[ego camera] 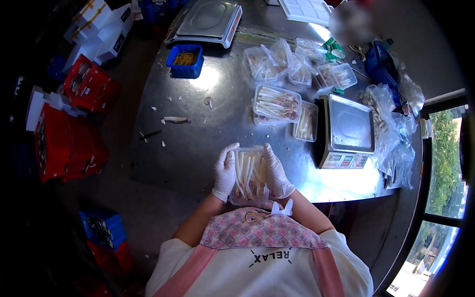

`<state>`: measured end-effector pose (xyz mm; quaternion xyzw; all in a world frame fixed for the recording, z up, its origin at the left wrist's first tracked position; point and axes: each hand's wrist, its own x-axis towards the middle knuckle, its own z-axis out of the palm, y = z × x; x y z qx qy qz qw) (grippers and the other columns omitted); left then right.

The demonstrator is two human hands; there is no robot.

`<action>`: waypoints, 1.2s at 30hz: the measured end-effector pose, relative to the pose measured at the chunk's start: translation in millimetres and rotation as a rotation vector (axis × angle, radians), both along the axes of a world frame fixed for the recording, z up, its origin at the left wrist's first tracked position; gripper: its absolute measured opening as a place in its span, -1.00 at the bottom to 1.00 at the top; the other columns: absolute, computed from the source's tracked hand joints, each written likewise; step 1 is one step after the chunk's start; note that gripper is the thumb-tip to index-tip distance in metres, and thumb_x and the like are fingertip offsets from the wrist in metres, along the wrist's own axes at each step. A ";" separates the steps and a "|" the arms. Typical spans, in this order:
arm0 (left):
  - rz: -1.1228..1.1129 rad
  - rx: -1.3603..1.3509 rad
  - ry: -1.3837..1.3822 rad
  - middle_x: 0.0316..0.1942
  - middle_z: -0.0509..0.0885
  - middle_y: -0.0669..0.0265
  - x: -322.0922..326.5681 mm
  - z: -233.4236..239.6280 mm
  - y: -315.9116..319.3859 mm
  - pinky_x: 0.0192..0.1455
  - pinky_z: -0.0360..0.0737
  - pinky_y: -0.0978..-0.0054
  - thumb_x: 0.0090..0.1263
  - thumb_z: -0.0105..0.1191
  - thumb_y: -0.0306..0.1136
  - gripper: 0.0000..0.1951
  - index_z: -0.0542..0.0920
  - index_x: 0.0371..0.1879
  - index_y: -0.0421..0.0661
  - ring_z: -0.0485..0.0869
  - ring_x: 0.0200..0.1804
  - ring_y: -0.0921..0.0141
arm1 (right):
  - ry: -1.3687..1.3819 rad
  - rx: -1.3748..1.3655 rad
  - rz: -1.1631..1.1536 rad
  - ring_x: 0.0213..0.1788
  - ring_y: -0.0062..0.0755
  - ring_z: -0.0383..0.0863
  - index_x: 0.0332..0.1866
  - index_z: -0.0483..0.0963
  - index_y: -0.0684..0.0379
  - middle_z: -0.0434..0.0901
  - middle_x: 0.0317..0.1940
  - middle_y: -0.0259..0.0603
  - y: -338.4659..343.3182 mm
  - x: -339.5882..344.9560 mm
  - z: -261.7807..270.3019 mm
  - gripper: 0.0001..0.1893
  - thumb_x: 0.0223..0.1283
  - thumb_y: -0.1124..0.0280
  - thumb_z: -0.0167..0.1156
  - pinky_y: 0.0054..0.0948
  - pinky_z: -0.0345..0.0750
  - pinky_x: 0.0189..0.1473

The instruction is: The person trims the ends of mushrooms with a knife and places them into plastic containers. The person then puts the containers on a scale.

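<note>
My left hand (pixel 225 172) and my right hand (pixel 276 172), both in thin white gloves, hold a transparent plastic tub (pixel 249 200) from its two sides. Long white mushroom stems (pixel 246 172) lie lengthwise in it, with brownish-pink ends towards me. The tub is at the near edge of the metal table (pixel 178 159), just in front of my pink patterned apron (pixel 256 230). Beyond my right hand, a filled tub (pixel 278 104) sits on top of another, and a further filled tub (pixel 305 122) stands against them.
A weighing scale (pixel 350 126) stands on the right beside plastic bags (pixel 395 137); another scale (pixel 207 20) is at the far left. Bagged tubs (pixel 261 63) lie behind. A knife (pixel 150 135), a loose mushroom stem (pixel 176 119) and a blue basket (pixel 185 67) are leftward. Red crates (pixel 70 144) stand off the table.
</note>
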<state>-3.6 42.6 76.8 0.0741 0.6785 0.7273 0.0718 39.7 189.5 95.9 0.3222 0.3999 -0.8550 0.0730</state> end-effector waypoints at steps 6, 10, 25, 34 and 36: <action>0.009 0.048 -0.159 -0.08 0.66 0.28 -3.1 5.3 -0.4 0.15 0.45 0.50 0.56 -0.16 -0.30 -0.71 0.58 -0.04 -0.23 0.57 -0.02 0.48 | 0.385 0.385 -0.062 -0.06 -0.57 0.48 0.11 0.43 0.19 0.56 -0.13 -0.31 -4.4 -3.7 1.5 -0.56 0.45 0.02 -0.09 -0.49 0.39 0.14; 0.004 0.060 -0.215 -0.09 0.66 0.26 4.3 7.7 -2.3 0.11 0.47 0.51 0.56 -0.17 -0.28 -0.69 0.59 -0.07 -0.25 0.58 -0.04 0.47 | 0.339 0.385 0.073 -0.12 -0.62 0.47 0.01 0.47 0.21 0.56 -0.18 -0.35 -1.1 3.6 0.9 -0.63 0.47 0.11 -0.06 -0.52 0.42 0.07; -0.115 0.463 -0.534 -0.10 0.65 0.26 4.0 10.0 -5.3 0.16 0.49 0.45 0.57 -0.22 -0.17 -0.63 0.58 -0.03 -0.21 0.60 -0.03 0.41 | 0.250 0.269 -0.017 -0.20 -0.71 0.42 -0.09 0.46 0.22 0.51 -0.26 -0.44 -6.7 5.9 -8.9 -0.78 0.47 0.30 -0.03 -0.63 0.42 -0.08; 0.043 0.133 -0.299 -0.28 0.69 0.33 -16.5 12.2 2.7 -0.06 0.50 0.57 0.55 -0.17 -0.03 -0.52 0.65 -0.20 -0.24 0.58 -0.23 0.56 | 0.305 0.185 -0.046 -0.08 -0.66 0.44 0.03 0.43 0.20 0.51 -0.14 -0.42 -2.6 -18.3 7.5 -0.69 0.45 0.17 0.00 -0.62 0.39 0.04; 0.139 0.101 -0.387 -0.27 0.69 0.33 -32.3 11.2 -0.5 -0.07 0.51 0.57 0.54 -0.15 -0.02 -0.52 0.65 -0.19 -0.24 0.59 -0.24 0.56 | 0.281 0.235 0.014 -0.05 -0.62 0.44 0.08 0.41 0.21 0.51 -0.10 -0.38 -3.0 -14.6 12.6 -0.64 0.45 0.12 -0.03 -0.58 0.39 0.08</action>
